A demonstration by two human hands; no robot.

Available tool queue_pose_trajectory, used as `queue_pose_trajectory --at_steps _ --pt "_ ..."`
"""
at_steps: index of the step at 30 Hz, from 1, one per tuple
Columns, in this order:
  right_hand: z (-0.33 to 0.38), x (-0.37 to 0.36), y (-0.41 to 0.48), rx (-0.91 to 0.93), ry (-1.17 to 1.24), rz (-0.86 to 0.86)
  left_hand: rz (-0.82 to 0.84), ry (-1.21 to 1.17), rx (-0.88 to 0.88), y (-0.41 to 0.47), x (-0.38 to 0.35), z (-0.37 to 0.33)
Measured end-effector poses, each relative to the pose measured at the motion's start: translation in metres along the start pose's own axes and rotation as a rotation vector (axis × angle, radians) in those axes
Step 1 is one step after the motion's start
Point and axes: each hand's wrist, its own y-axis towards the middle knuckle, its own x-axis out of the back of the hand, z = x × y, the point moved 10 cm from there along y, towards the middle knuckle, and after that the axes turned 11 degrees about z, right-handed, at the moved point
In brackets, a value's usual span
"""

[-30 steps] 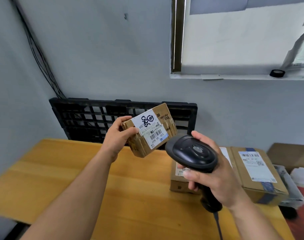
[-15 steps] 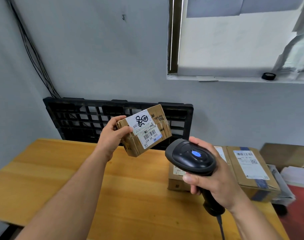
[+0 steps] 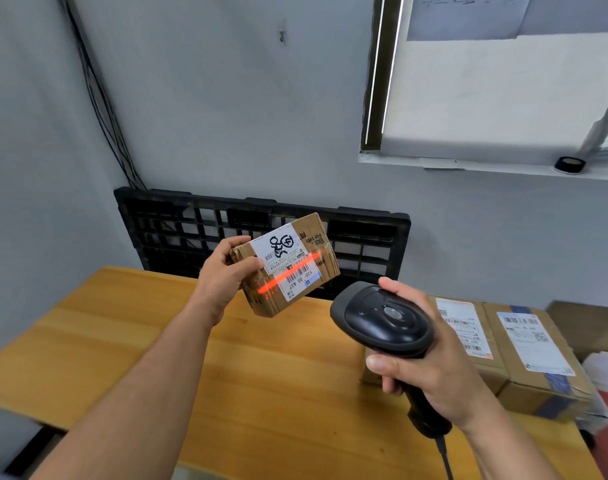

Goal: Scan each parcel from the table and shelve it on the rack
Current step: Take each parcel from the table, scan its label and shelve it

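Your left hand (image 3: 226, 275) grips the small cardboard parcel (image 3: 288, 268) by its left end, thumb on the label face. It holds the parcel tilted in the air above the worktop (image 3: 122, 341), in front of the black pallet (image 3: 191, 230) at the far wall. Your right hand (image 3: 430, 368), nearer and to the right, is wrapped round the handle of the black scanner (image 3: 382, 320). A red line (image 3: 278, 277) falls across the parcel's barcode label. Larger parcels (image 3: 496, 341) lie on the worktop's right end.

Creased cardboard parcel (image 3: 325, 268) (white paper label (image 3: 282, 252)); matt black plastic scanner (image 3: 382, 320); smooth, seemingly varnished wooden table (image 3: 122, 341).
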Motion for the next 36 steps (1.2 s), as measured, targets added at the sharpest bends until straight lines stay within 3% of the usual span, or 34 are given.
queue_pose_trajectory --at_steps 14,24,28,36 --pt "-0.016 -0.066 0.03 -0.034 0.023 -0.002 -0.083 -0.075 0.034 -0.02 0.078 0.028" --pt "-0.003 -0.142 0.068 0.039 0.117 0.273 -0.267 -0.229 0.003 -0.101 0.096 0.031" --pt "0.006 -0.165 0.066 0.082 0.214 0.363 -0.294 -0.17 0.031 -0.137 0.096 0.027" --pt "0.028 -0.199 0.064 0.151 0.27 0.507 -0.3 0.198 0.015 -0.209 0.117 0.014"
